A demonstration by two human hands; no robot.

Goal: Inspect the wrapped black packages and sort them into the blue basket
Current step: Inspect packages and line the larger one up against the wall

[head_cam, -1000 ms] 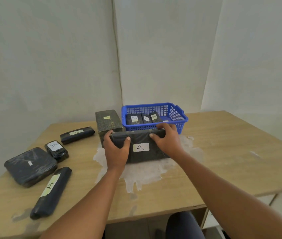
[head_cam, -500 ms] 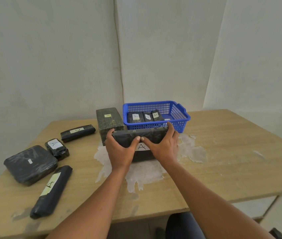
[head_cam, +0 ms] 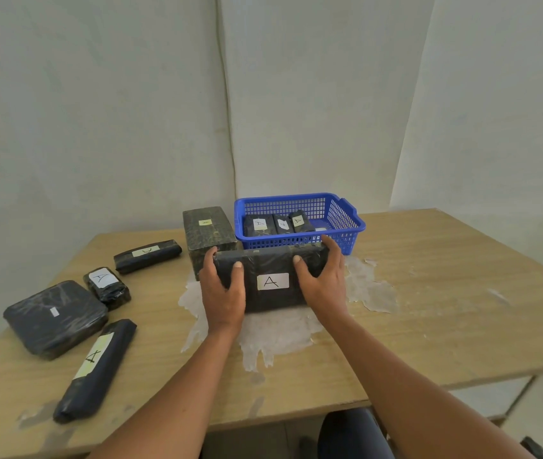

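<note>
The flat black package labelled A (head_cam: 268,281) now tilts its label face back toward the camera after being stood on edge 0.5 s ago, so inspection continues. Left hand (head_cam: 222,293) and right hand (head_cam: 325,281) grip its ends, just at 6 o'clock of the blue basket (head_cam: 346,226), above the worktop (head_cam: 429,293).
</note>
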